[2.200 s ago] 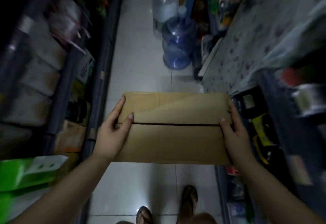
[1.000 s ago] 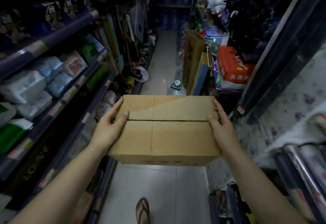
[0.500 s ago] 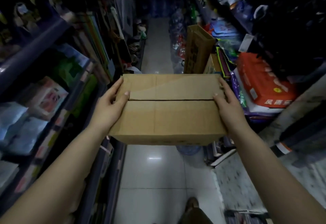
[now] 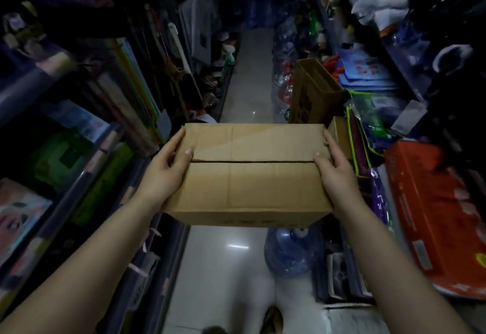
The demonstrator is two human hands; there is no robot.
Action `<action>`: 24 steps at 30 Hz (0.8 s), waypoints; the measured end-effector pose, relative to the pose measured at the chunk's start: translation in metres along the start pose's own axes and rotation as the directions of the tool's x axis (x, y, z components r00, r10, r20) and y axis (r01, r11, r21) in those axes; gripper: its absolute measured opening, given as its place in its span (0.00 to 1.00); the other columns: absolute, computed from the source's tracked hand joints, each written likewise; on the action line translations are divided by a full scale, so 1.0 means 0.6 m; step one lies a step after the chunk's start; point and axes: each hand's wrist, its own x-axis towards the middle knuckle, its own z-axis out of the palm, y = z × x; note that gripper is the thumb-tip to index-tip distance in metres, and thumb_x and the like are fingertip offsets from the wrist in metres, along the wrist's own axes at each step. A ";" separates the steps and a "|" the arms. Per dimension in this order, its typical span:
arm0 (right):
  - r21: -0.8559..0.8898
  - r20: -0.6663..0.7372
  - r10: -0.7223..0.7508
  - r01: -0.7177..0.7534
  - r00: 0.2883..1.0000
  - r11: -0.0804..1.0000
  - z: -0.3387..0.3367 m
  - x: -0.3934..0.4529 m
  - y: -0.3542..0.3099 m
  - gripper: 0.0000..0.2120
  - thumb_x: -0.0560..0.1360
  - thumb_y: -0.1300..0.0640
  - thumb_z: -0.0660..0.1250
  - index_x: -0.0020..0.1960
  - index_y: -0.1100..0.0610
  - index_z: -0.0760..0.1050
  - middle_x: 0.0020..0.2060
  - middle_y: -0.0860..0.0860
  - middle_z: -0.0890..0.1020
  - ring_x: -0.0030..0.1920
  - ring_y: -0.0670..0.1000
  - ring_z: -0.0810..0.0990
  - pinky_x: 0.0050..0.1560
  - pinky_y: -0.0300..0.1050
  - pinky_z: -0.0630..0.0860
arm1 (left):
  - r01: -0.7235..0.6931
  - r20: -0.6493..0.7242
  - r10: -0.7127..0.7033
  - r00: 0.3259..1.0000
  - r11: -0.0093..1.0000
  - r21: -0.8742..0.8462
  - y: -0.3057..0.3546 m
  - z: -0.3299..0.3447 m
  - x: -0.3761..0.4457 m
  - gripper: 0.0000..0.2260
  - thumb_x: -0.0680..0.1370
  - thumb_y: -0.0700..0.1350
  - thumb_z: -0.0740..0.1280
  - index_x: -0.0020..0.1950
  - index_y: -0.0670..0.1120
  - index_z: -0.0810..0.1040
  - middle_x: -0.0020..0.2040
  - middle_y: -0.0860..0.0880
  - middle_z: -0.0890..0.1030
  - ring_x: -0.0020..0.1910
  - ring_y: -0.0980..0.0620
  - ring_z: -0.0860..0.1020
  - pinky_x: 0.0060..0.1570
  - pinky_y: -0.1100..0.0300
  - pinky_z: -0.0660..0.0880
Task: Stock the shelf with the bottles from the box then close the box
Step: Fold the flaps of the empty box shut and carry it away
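A brown cardboard box (image 4: 252, 183) is held in the air at chest height in a dim shop aisle, its two top flaps folded shut along a middle seam. My left hand (image 4: 165, 173) grips its left side with the thumb on the lid. My right hand (image 4: 334, 173) grips the right side the same way. No bottles from the box show; its contents are hidden.
Packed shelves (image 4: 79, 154) line the left. On the right are an orange-red pack (image 4: 431, 215), coloured bags and an upright open carton (image 4: 313, 94). A large blue water jug (image 4: 292, 252) stands on the pale tiled floor (image 4: 249, 75) below the box. My foot shows at the bottom.
My view has risen from the floor to look down the aisle. The box stays in both hands, flaps shut, and has moved forward past the water jug.
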 end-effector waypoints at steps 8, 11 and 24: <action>-0.091 -0.037 0.010 -0.013 0.999 0.996 0.040 0.117 0.033 0.24 0.80 0.53 0.60 0.73 0.38 0.61 0.61 0.43 0.69 0.60 0.45 0.68 0.57 0.42 0.65 | 0.032 0.043 -0.033 0.999 0.999 0.014 -0.035 0.033 0.133 0.22 0.80 0.54 0.62 0.73 0.65 0.62 0.71 0.59 0.67 0.67 0.58 0.65 0.64 0.57 0.66; -0.112 -0.058 0.018 -0.025 0.998 0.993 0.068 0.161 0.057 0.24 0.80 0.53 0.60 0.73 0.38 0.61 0.66 0.45 0.70 0.64 0.48 0.70 0.61 0.46 0.68 | 0.021 0.054 -0.022 0.998 1.000 0.016 -0.061 0.047 0.190 0.22 0.80 0.53 0.62 0.73 0.64 0.62 0.69 0.59 0.67 0.65 0.60 0.65 0.62 0.58 0.65; -0.242 -0.064 0.184 -0.194 0.981 0.951 0.264 0.285 0.280 0.27 0.80 0.57 0.60 0.76 0.46 0.56 0.75 0.46 0.62 0.73 0.48 0.63 0.68 0.42 0.64 | 0.261 0.097 -0.260 0.961 0.965 0.001 -0.330 0.098 0.389 0.24 0.78 0.47 0.66 0.74 0.48 0.66 0.65 0.52 0.74 0.61 0.55 0.73 0.59 0.59 0.70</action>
